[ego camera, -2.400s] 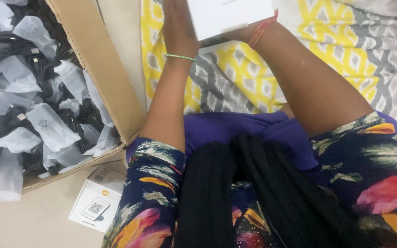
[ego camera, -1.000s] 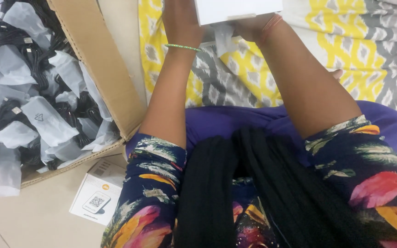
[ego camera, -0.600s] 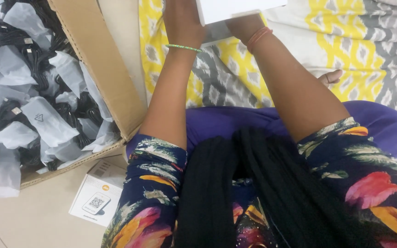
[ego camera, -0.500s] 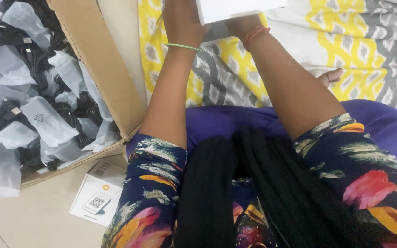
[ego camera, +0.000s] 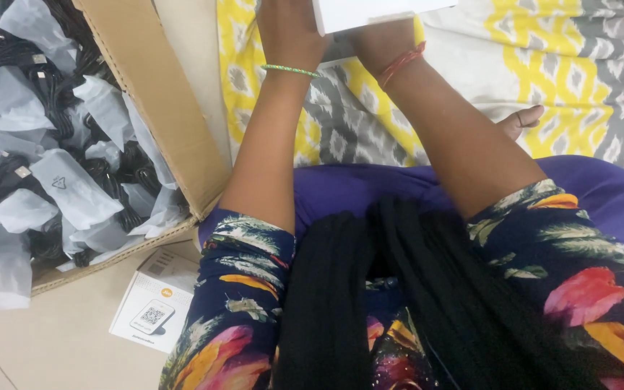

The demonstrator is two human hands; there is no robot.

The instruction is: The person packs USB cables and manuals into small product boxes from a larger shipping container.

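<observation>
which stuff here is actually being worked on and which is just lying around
In hand:
white box
left hand
right hand

Lying about:
cardboard box of bagged black cables
leaflet on the floor
yellow and grey cloth

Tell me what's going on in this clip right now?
A person sitting on a yellow and grey patterned cloth holds a white box at the top edge of the view with both hands. The left hand grips its left side and the right hand supports it from below. On the person's left, a cardboard box is full of black cables in clear bags. A small printed card lies on the floor.
</observation>
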